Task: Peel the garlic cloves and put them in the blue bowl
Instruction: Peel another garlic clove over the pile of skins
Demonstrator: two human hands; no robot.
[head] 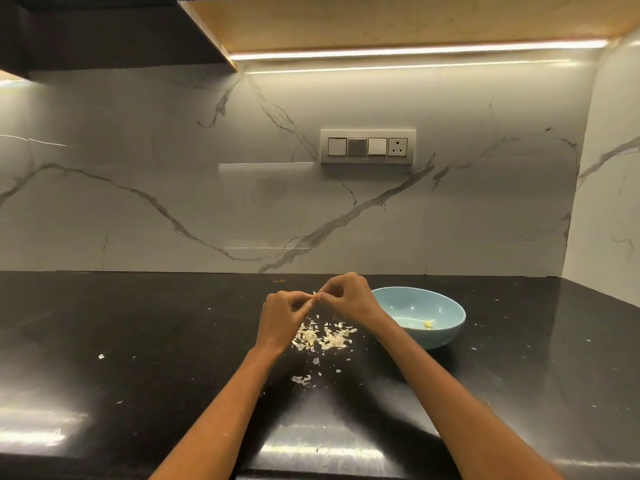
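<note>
On the glossy black stone tabletop point(138, 323), the left hand point(282, 315) pinches one end of a small pale garlic clove point(314, 295); at three o'clock of it the right hand point(346, 294) pinches the other end. Papery cream skin flakes point(323, 336) lie beneath, at six o'clock. Best to strip the skin over that heap, then carry the clove to the shallow light-blue ceramic bowl point(446, 303), farther right.

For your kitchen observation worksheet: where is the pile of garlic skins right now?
In the head view the pile of garlic skins lies on the black countertop, just below the left hand and right hand, left of the blue bowl.
</note>
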